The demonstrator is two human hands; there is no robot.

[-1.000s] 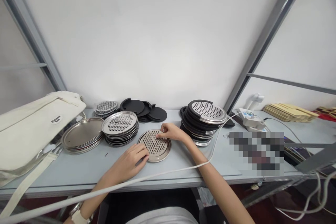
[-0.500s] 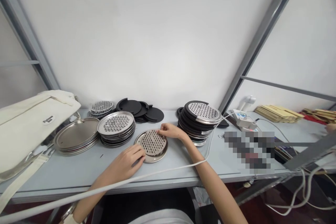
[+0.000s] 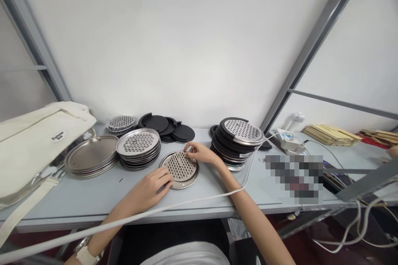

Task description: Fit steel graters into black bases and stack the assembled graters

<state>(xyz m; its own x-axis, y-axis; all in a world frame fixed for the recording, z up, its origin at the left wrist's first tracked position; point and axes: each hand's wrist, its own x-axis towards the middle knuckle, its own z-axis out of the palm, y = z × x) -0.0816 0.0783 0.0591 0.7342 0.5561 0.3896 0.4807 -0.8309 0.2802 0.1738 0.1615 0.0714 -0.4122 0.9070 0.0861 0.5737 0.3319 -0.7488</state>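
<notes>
Looking through the head camera from afar, I have a round perforated grater disc point(image 3: 180, 167) lying over a shallow metal tray point(image 3: 183, 184) on the grey workbench point(image 3: 77, 201), between both hands. The left hand point(image 3: 155, 184) is loosely curled, fingertips at the tray's near-left rim; the right hand point(image 3: 199, 152) bends thumb and forefinger to the disc's far-right edge. I cannot tell whether either grips. I judge this pair only partly fitted: the disc sits off-centre. Pairs in the disc-topped tray stack point(image 3: 138, 143) and the black-holder stack point(image 3: 244, 130) look assembled; plain trays point(image 3: 91, 155) and spare discs point(image 3: 121, 122) seem unpaired.
</notes>
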